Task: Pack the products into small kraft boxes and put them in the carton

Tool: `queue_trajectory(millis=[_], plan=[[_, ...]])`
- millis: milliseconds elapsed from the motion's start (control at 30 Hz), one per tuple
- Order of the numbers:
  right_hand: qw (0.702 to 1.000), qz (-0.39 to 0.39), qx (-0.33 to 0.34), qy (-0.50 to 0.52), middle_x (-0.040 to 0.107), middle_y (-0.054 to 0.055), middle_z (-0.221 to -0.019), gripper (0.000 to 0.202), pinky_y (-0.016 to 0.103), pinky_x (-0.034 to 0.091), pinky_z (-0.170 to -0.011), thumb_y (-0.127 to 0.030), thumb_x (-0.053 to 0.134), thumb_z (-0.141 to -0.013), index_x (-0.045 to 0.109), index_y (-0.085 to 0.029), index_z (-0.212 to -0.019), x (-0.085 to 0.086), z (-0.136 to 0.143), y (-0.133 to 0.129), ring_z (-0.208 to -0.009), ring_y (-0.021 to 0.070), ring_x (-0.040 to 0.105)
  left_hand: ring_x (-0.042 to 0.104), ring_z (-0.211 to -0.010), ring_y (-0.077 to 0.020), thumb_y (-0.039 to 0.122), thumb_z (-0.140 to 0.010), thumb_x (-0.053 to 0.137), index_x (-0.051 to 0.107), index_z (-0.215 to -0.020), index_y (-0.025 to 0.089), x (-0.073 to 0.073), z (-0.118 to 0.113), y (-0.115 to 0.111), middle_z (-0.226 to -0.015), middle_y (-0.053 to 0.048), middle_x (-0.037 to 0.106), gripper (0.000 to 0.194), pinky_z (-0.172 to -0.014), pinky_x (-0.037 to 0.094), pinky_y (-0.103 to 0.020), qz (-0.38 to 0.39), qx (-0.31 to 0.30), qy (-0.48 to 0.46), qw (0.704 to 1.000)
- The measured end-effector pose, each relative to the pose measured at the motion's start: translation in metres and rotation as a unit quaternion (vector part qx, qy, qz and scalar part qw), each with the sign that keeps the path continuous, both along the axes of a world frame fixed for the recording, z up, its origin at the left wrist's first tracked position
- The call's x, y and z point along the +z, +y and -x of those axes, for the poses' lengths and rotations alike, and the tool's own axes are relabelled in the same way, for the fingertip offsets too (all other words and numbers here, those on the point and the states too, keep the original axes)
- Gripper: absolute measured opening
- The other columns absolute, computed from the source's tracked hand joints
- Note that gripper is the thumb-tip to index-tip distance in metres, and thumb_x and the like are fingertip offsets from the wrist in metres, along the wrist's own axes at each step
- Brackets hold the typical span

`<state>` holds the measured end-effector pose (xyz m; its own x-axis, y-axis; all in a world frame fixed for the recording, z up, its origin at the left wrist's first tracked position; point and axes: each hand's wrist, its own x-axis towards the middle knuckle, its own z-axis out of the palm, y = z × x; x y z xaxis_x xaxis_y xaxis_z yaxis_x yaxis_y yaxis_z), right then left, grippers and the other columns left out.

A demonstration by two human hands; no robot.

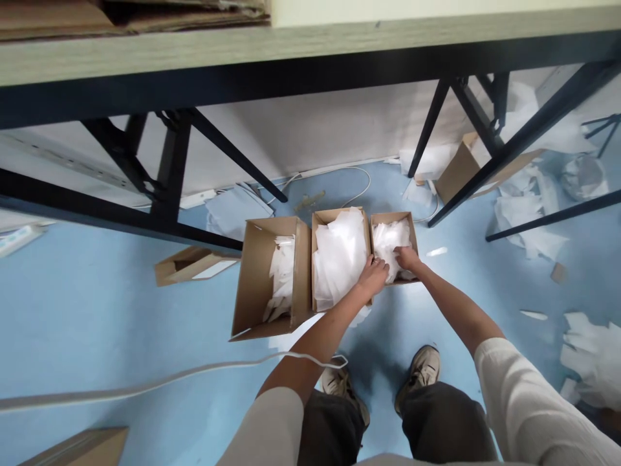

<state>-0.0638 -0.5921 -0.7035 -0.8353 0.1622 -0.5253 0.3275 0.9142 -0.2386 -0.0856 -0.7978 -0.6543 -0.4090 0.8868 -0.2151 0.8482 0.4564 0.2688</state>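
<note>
Three open cardboard boxes stand side by side on the blue floor. White pieces partly fill the left box [252,281]. Large white sheets are heaped in the middle box [317,219]. Smaller white pieces [388,236] lie in the right box [414,236]. My left hand [373,275] is at the edge between the middle and right boxes, fingers closed near the white pieces. Inside the right box my right hand [406,259] reaches into the pieces with its fingers bent. What either hand grips is too small to make out.
A table edge [310,42] with black folding legs [169,175] spans the view above. A white cable [194,372] crosses at the lower left. Flat sheets [237,210], a tipped box [458,171] and scattered white scraps [594,353] lie on the floor.
</note>
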Motion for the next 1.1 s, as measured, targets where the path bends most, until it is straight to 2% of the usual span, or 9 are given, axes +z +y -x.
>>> queue_trajectory(millis=[167,300,433,533,600,700,833,967,1100], plan=[[0.996,0.024,-0.045,0.071,0.078,0.012,-0.133,0.044,0.033,0.052,-0.109,-0.02,0.057,-0.097,0.077,-0.019,-0.136,0.023,-0.002,0.013,-0.125,0.0283,0.072,0.06,-0.135,-0.0351,0.015,-0.096,0.057,0.071,-0.127,0.015,0.004,-0.001,0.007,-0.132,-0.019,0.07,0.034,-0.125,0.031,-0.058,-0.026,0.033,-0.05,0.998],[0.981,0.042,-0.123,0.143,0.079,0.011,-0.131,0.044,0.035,0.052,-0.109,-0.023,0.057,-0.095,0.077,-0.019,-0.134,0.027,0.001,0.023,-0.12,0.028,0.073,0.059,-0.138,-0.0338,0.017,-0.099,0.057,0.067,-0.137,0.016,0.004,-0.001,0.011,-0.142,-0.018,0.067,0.039,-0.123,0.037,-0.053,-0.045,0.069,-0.087,0.993],[0.947,0.114,-0.195,0.229,0.081,0.011,-0.114,0.046,0.038,0.056,-0.099,-0.03,0.055,-0.091,0.074,-0.015,-0.131,0.028,0.004,0.029,-0.101,0.0278,0.073,0.059,-0.141,-0.0321,0.021,-0.102,0.057,0.056,-0.149,0.016,0.006,0.001,0.017,-0.153,-0.019,0.06,0.047,-0.12,0.044,-0.047,-0.093,0.137,-0.142,0.976],[0.917,0.172,-0.226,0.279,0.08,0.011,-0.108,0.048,0.039,0.057,-0.094,-0.037,0.054,-0.089,0.073,-0.012,-0.126,0.04,0.004,0.027,-0.093,0.0262,0.069,0.063,-0.138,-0.0334,0.028,-0.106,0.055,0.045,-0.157,0.014,0.019,0.002,0.021,-0.152,-0.022,0.061,0.054,-0.115,0.05,-0.046,-0.133,0.229,-0.217,0.94],[0.9,0.205,-0.241,0.299,0.079,0.011,-0.108,0.047,0.039,0.056,-0.093,-0.039,0.054,-0.088,0.073,-0.013,-0.122,0.059,0.003,0.021,-0.092,0.0256,0.068,0.063,-0.139,-0.0351,0.032,-0.107,0.056,0.034,-0.163,0.013,0.037,0.002,0.022,-0.155,-0.024,0.058,0.063,-0.113,0.052,-0.047,-0.159,0.277,-0.252,0.913],[0.879,0.248,-0.265,0.31,0.078,0.008,-0.104,0.044,0.039,0.056,-0.091,-0.042,0.055,-0.086,0.072,-0.016,-0.117,0.102,0.0,0.01,-0.088,0.0249,0.066,0.051,-0.152,-0.035,0.031,-0.104,0.062,0.02,-0.171,0.017,0.079,0.002,0.022,-0.169,-0.023,0.044,0.08,-0.12,0.048,-0.047,-0.203,0.287,-0.265,0.898],[0.854,0.293,-0.29,0.317,0.076,0.007,-0.098,0.042,0.036,0.056,-0.084,-0.043,0.058,-0.083,0.072,-0.017,-0.113,0.181,-0.008,-0.001,-0.083,0.0233,0.063,0.038,-0.161,-0.0337,0.029,-0.102,0.064,0.015,-0.174,0.022,0.153,0.001,0.026,-0.175,-0.019,0.035,0.087,-0.127,0.042,-0.048,-0.211,0.281,-0.261,0.899],[0.837,0.311,-0.314,0.322,0.075,0.004,-0.093,0.042,0.033,0.054,-0.078,-0.043,0.059,-0.08,0.073,-0.018,-0.111,0.277,-0.03,0.002,-0.079,0.0211,0.06,0.047,-0.156,-0.0316,0.027,-0.103,0.06,0.023,-0.173,0.026,0.242,-0.007,0.039,-0.17,-0.015,0.046,0.079,-0.126,0.043,-0.048,-0.214,0.268,-0.268,0.9],[0.833,0.284,-0.343,0.328,0.072,0.001,-0.088,0.041,0.031,0.051,-0.076,-0.041,0.059,-0.077,0.074,-0.018,-0.108,0.388,-0.067,0.017,-0.075,0.0186,0.057,0.053,-0.15,-0.0313,0.023,-0.1,0.063,0.034,-0.168,0.024,0.348,-0.023,0.065,-0.163,-0.013,0.055,0.075,-0.124,0.046,-0.046,-0.221,0.217,-0.27,0.912]])
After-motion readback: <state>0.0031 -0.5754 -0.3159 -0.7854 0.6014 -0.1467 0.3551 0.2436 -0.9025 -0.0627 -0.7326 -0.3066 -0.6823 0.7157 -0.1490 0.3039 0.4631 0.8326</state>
